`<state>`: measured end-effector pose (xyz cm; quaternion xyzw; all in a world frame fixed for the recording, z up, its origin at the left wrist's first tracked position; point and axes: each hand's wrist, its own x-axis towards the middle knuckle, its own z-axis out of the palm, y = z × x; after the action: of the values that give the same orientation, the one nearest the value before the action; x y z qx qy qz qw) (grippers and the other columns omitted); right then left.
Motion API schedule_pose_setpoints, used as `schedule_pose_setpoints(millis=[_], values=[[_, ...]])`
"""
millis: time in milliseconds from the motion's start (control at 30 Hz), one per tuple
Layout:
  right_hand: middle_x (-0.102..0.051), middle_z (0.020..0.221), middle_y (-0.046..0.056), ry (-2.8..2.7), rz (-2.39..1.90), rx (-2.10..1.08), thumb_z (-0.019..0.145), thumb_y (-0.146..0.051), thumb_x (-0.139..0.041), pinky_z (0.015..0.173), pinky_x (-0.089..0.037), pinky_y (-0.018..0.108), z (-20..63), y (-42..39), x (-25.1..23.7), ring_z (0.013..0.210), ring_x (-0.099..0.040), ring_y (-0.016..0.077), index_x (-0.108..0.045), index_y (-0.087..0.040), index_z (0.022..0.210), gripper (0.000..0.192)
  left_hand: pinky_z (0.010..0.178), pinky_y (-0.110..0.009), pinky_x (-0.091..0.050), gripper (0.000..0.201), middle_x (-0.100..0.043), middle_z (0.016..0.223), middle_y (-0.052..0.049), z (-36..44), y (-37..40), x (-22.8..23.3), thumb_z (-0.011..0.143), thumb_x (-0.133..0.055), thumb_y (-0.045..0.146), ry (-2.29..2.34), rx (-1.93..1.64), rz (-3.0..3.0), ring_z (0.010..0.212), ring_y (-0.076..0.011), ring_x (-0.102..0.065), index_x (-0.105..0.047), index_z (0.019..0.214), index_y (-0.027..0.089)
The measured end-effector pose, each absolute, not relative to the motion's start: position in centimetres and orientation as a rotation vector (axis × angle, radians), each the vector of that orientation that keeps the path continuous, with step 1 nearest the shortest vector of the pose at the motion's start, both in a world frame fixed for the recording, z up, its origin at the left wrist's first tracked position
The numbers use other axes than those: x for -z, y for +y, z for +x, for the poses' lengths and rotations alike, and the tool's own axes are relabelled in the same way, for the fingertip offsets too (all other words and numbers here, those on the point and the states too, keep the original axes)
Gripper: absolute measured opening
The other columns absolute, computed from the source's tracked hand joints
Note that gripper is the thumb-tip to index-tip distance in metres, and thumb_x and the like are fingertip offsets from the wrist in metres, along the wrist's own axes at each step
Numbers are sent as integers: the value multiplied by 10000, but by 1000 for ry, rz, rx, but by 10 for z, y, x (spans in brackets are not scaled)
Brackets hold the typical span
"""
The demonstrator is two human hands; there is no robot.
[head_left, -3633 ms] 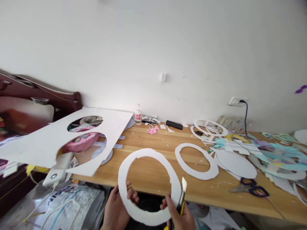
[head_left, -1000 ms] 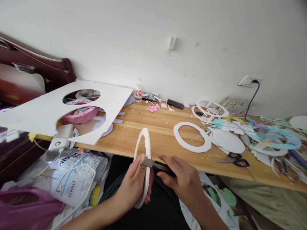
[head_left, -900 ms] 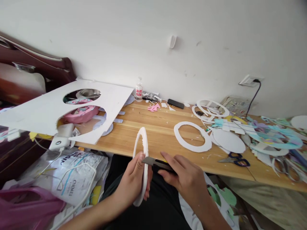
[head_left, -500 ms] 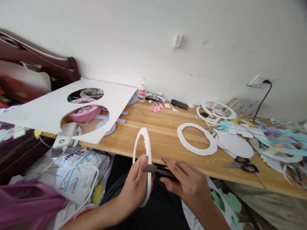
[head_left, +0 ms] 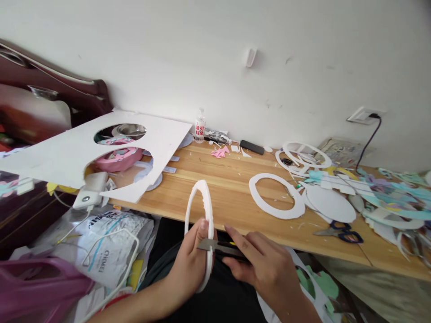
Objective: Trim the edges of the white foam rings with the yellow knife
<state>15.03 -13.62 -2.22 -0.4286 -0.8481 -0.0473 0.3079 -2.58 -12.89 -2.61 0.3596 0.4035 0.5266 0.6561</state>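
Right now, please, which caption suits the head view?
Left hand grips white ring; right hand holds knife against it.

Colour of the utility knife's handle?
Utility knife's handle: black, with a small yellow patch; see the head view.

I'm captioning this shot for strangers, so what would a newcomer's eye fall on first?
Front and centre, the left grip holds a white ring on edge, while the right grip holds a knife across it. Next comes the big white board at left, cut through with round holes. At the table's right end, coloured scraps lie heaped beyond the scissors.
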Motion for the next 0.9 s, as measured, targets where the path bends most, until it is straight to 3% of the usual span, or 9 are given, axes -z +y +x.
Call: schedule_pose_setpoints(millis=[633,833,900], values=[[-594,730,21,-2318,-1069,53,967,-455,-541,630,-433,264,152,-143,25,658,-568,149,-552,-163,1366,494,434,-219,-286,473,-398,543,51,-29,-128,23,924,-506,586,821,-1214,776,461,-81,-337,-449,667,194],[-599,721,21,-2339,-973,-15,965,-521,-506,612,-441,260,158,-148,23,646,-574,150,-568,-163,1334,518,394,-199,-250,453,-399,495,67,-38,-122,13,962,-453,554,809,-1262,785,403,-68,-322,-424,681,201],[-617,752,33,-2272,-972,-129,959,-537,-502,610,-452,257,159,-149,19,667,-585,151,-606,-165,1237,476,401,-203,-273,453,-445,518,54,-39,-123,15,973,-420,555,841,-1186,843,408,-71,-367,-452,698,196]])
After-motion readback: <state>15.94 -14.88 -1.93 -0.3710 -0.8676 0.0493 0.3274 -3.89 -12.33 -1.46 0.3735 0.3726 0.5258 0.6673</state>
